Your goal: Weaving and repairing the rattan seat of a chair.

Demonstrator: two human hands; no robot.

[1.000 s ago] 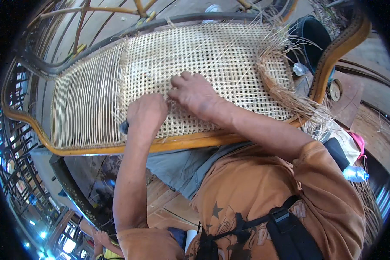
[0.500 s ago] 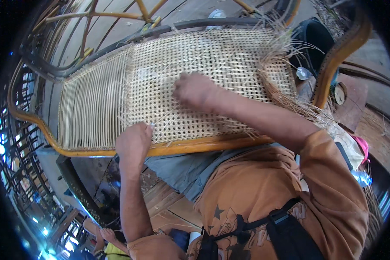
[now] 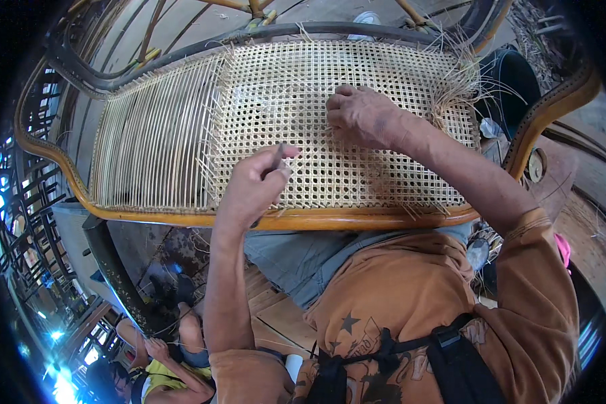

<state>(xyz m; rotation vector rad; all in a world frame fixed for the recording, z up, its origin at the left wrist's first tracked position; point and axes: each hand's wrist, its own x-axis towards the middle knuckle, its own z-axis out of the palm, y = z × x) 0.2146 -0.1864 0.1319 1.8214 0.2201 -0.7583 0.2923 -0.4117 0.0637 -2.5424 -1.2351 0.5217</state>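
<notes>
A woven cane panel [image 3: 303,87] fills a curved rattan frame [image 3: 330,217] in front of me. Its right part is an open lattice, while the left section has only parallel cane strands [image 3: 155,135]. My left hand [image 3: 252,185] is closed around a slim, dark, pointed tool [image 3: 279,156], whose tip shows between thumb and forefinger above the panel's near part. My right hand [image 3: 367,118] is over the middle of the lattice with its fingers curled down; what they pinch, if anything, is hidden. Loose cane ends [image 3: 444,101] bunch at the panel's right end.
A dark bucket [image 3: 512,81] and a round tin [image 3: 537,165] stand beyond the frame's right end. A dark post [image 3: 118,276] is below left. Another person in yellow [image 3: 175,384] sits at the lower left. More rattan poles [image 3: 249,8] lie at the far side.
My left hand has moved right and up over the lattice, bringing the tool into sight. My right hand has shifted right and slightly farther away. The loose strands sit farther right, and the view has shifted.
</notes>
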